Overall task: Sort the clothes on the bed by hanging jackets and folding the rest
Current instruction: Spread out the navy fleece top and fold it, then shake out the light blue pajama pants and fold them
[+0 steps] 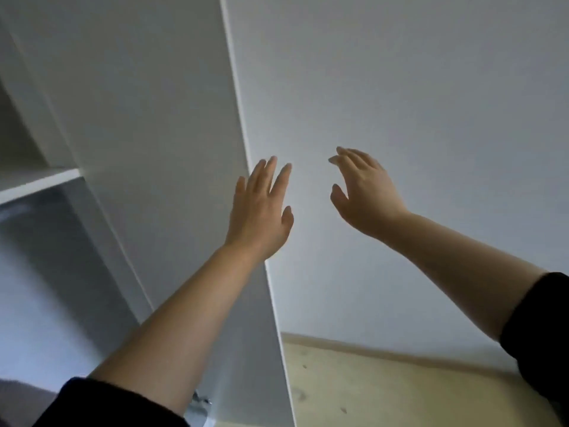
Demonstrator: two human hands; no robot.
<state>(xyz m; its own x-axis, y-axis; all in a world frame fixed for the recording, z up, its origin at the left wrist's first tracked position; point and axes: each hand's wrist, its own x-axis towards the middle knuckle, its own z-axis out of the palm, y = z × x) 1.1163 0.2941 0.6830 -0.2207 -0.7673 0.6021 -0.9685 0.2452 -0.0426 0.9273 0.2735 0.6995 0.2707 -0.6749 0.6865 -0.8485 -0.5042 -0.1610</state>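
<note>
- Shelf [40, 183]: white, far left, inside a white cupboard [147, 103].
- Left hand [261, 211]: held up in front of the cupboard's edge. Its fingers [281, 177] are straight and a little spread. It holds nothing.
- Right hand [363, 192]: held up near the left one, with a gap between them. Its fingers are softly bent and the thumb sticks out. It holds nothing.
- Wall [431, 87]: pale, behind the right hand.
- Floor [400, 392]: light wood, low on the right.
- Sleeve [542, 328]: dark, far right.
- Clothes: not in view, so I cannot tell where they lie from the fingers.
</note>
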